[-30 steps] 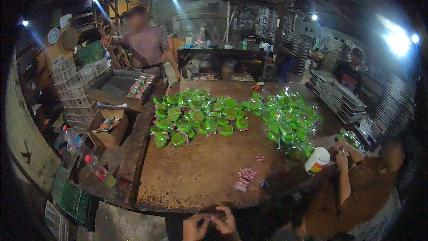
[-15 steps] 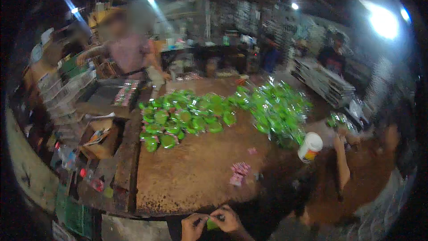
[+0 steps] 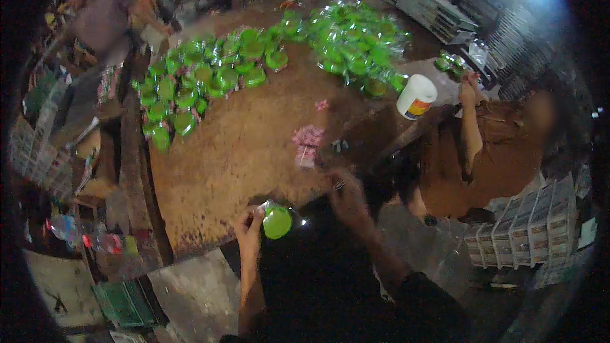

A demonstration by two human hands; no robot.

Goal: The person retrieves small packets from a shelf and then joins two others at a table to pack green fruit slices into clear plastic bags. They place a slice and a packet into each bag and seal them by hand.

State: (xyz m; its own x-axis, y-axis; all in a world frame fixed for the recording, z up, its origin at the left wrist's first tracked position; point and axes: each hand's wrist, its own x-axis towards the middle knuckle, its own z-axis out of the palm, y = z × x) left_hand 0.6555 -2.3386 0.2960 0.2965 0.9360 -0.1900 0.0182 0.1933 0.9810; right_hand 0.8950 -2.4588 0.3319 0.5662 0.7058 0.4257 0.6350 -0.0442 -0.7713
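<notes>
My left hand (image 3: 250, 227) grips a round, flat green item in clear plastic wrap (image 3: 277, 221) by its left edge, just off the front edge of the table (image 3: 210, 184). Shiny wrap sticks out to the item's right. My right hand (image 3: 348, 198) reaches over the table edge, its fingers blurred by motion. Closest to those fingers lies a small pile of pink printed paper slips (image 3: 307, 140), and I cannot tell whether they touch. A small pink slip (image 3: 322, 105) lies a little farther off.
Many wrapped green items (image 3: 216, 67) spread across the table's far left, with a heap (image 3: 359, 41) at its far right. A white tub (image 3: 416, 96) stands by the right edge. Beyond it sits a person in brown (image 3: 502, 152), hands near more green packets (image 3: 450, 63).
My hands were close together at the table's front edge and are now apart. The right one has moved forward toward the pink slips. The view has tilted downward.
</notes>
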